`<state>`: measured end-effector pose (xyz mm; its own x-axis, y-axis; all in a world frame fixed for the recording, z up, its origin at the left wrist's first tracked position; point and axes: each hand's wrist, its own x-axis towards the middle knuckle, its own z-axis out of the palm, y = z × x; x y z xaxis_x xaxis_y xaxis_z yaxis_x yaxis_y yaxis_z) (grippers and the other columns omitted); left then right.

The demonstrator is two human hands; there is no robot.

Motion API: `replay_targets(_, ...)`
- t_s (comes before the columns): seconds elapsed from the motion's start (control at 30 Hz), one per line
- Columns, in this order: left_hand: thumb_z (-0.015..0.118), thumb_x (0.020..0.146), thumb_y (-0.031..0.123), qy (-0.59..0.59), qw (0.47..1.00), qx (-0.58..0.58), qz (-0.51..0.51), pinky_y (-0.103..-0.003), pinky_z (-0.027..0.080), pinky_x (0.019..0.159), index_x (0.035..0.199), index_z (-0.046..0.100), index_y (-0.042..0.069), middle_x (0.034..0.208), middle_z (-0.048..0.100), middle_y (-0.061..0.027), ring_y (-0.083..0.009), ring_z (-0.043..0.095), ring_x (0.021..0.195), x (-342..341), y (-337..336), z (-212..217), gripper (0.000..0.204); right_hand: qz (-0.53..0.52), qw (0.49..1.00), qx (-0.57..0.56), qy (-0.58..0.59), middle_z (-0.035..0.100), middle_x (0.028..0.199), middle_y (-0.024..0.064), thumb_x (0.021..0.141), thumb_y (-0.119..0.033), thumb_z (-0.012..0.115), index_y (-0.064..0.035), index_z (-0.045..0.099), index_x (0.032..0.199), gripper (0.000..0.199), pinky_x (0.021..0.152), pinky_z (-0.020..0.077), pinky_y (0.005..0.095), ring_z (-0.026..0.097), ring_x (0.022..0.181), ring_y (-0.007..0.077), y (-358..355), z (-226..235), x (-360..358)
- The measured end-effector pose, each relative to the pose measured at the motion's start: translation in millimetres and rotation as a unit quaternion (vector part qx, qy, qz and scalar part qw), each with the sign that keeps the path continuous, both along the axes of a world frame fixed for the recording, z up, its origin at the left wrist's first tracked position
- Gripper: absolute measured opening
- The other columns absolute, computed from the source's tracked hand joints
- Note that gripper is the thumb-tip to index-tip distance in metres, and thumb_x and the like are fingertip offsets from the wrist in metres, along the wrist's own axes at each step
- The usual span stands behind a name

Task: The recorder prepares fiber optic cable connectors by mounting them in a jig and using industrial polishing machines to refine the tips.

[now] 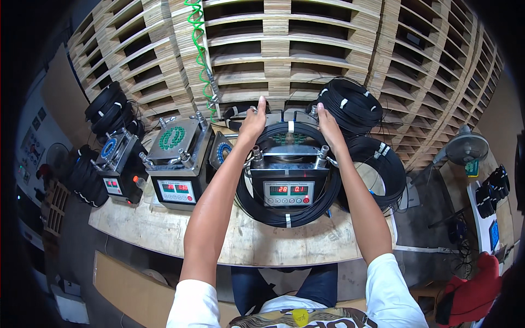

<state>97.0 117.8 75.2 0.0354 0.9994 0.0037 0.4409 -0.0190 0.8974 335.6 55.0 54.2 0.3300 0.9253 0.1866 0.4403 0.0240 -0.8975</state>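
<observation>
A metal press-like machine [262, 188] with a red-lit digital display stands in front of me. A coil of black cable [288, 220], bound with white ties, rings its front and passes over its top plate. My left hand [253, 126] is at the machine's far left corner, thumb up and fingers curled round a clamp knob. At the far right corner my right hand [330, 128] closes beside a metal clamp knob [314, 110], thumb up; its other fingers are mostly hidden. Two more clamp knobs [324, 153] show at the near corners.
Two similar machines [172, 164] [116, 164] stand to the left on the wooden bench [158, 227]. More black cable coils [350, 106] [380, 167] lie to the right. Stacked pallets [276, 49] rise behind, with a green coiled hose [198, 38] hanging down. A fan [465, 146] stands far right.
</observation>
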Motion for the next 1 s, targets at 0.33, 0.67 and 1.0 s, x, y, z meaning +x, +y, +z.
replay_targets(0.33, 0.021, 0.092, 0.081, -0.120, 0.992, -0.029, -0.021, -0.046, 0.029, 0.115, 0.150, 0.030, -0.010, 0.152, 0.037, -0.0322, -0.0407, 0.034, 0.144, -8.9, -9.1, 7.4, 0.108, -0.052, 0.991, 0.042, 0.117, 0.068, 0.109, 0.0211, 0.100, -0.066, 0.031, -0.0054, 0.039, 0.149, 0.078, 0.082, 0.0508, 0.0356, 0.067, 0.079, 0.0276, -18.3, 14.6, -14.8)
replay_targets(0.67, 0.028, 0.093, 0.079, -0.117, 0.993, -0.015, 0.002, -0.038, 0.046, 0.091, 0.150, 0.033, -0.003, 0.135, 0.055, -0.0142, -0.0248, 0.057, 0.102, -11.1, 16.3, -17.1, 0.100, -0.042, 0.992, 0.064, 0.100, 0.066, 0.110, 0.0234, 0.101, -0.064, 0.036, -0.0099, 0.028, 0.155, 0.077, 0.075, 0.0537, 0.0371, 0.068, 0.088, 0.0286, -14.7, 9.7, -9.9)
replay_targets(1.0, 0.025, 0.095, 0.077, -0.179, 0.984, -0.004, 0.003, -0.042, 0.047, 0.086, 0.146, 0.039, -0.002, 0.133, 0.056, -0.0151, -0.0276, 0.062, 0.100, -5.2, -4.7, -3.6, 0.095, -0.044, 0.987, 0.136, 0.076, 0.050, 0.144, 0.0254, 0.102, -0.063, 0.033, -0.0108, 0.030, 0.155, 0.075, 0.097, 0.0485, 0.0399, 0.057, 0.124, 0.0382, -1.7, -3.3, 0.8)
